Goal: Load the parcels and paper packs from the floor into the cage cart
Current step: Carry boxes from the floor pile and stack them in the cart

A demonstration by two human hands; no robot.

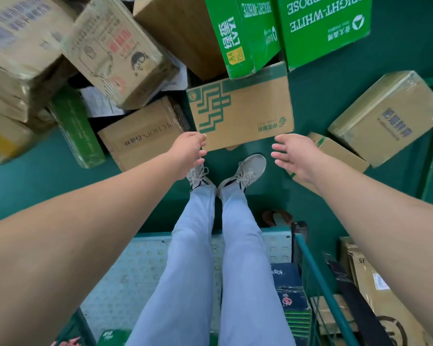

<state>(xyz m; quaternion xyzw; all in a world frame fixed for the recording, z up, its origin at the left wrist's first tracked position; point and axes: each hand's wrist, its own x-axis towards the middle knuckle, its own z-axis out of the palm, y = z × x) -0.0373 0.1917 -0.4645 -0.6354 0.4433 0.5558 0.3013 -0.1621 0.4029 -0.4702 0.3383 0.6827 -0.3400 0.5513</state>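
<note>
Head view looks straight down past the person's legs to a green floor (pixel 335 101). Both arms reach forward and down. The left hand (pixel 188 152) is spread with relaxed fingers, holding nothing, at the near left corner of a brown parcel with green maze-like print (pixel 243 113); whether it touches the corner cannot be told. The right hand (pixel 295 156) is likewise spread and empty, just off the parcel's near right corner.

That parcel lies flat just ahead of the grey shoes (pixel 250 171), its near edge facing the toes. To its left a plain brown box (pixel 140 136) sits close beside it, with more stacked cartons (pixel 115 51) crowding beyond. Two green paper packs (pixel 245 33) stand behind its far edge. To the right, bare floor separates it from a taped brown parcel (pixel 388 116), and a small box (pixel 335 151) lies partly under the right wrist.

Behind the legs, the cage cart (pixel 315 265) shows its perforated base and green rail, with a dark blue pack (pixel 288 288) lying on the base beside the rail.
</note>
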